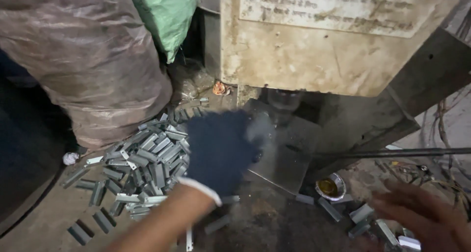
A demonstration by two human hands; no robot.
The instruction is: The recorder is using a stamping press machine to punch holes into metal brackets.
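My left hand (221, 151) wears a dark blue glove with a white cuff and reaches forward to the slanted steel plate (289, 159) under the press head (283, 100). Its fingers are curled at the plate's left edge; whether they hold a piece is hidden. My right hand (424, 217) is bare and blurred at the lower right, fingers spread, hovering over a few loose metal pieces (360, 214). A heap of small grey metal channel pieces (144, 159) lies just left of the gloved hand.
A worn cream machine housing (314, 46) with a printed panel fills the top. A big plastic-wrapped sack (93, 56) stands at left, a green bag (169, 14) behind it. A small tin of yellow liquid (329, 187) sits by the plate. A dark rod (392, 153) runs right.
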